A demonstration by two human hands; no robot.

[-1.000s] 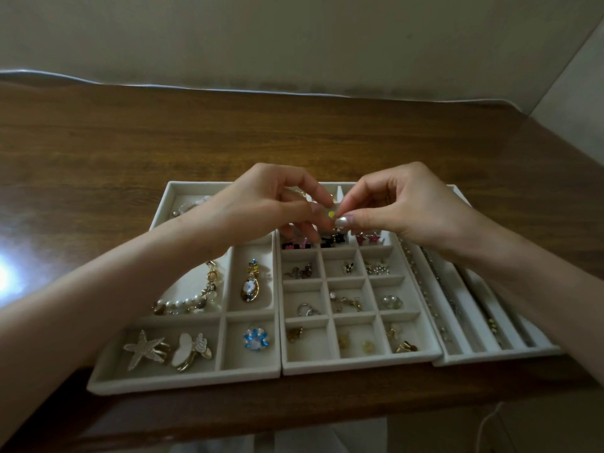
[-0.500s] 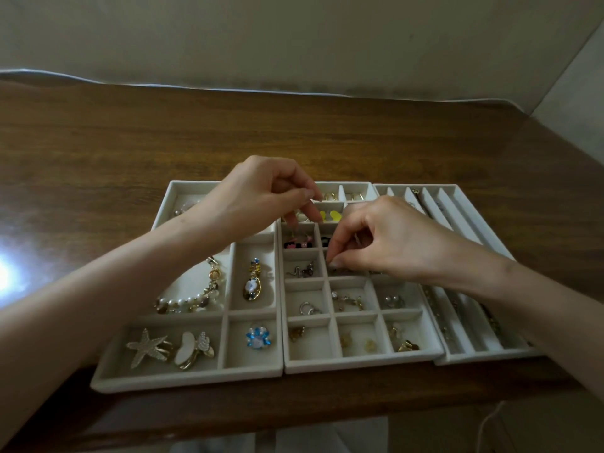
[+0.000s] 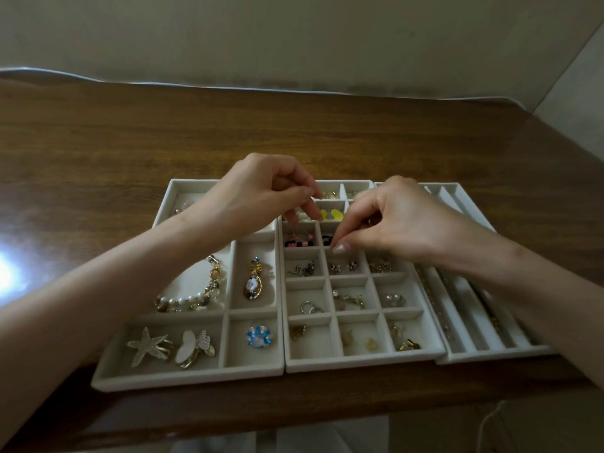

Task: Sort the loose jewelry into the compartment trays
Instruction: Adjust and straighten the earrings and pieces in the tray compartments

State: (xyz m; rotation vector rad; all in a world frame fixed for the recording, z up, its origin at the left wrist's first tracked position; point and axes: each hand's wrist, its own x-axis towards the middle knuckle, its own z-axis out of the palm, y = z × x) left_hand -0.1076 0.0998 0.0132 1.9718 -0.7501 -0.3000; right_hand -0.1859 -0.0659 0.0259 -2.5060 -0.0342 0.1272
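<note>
Both hands over the middle tray (image 3: pixel 359 362) — fingers pinched, contents unclear.

Left hand (image 3: pixel 258 194) curled above the tray's far-left cells, fingertips drawn together; cannot tell if it grips anything; right hand (image 3: pixel 392 220) pinching thumb to forefinger over the cell with the black earrings (image 3: pixel 327 239) — held item too small to make out; pearl bracelet (image 3: pixel 192 295) and starfish clip (image 3: pixel 147 344) lie in the left tray (image 3: pixel 183 377); chains in the slotted right tray (image 3: pixel 490 353); all three trays sit side by side on the wooden table (image 3: pixel 130 142).
</note>
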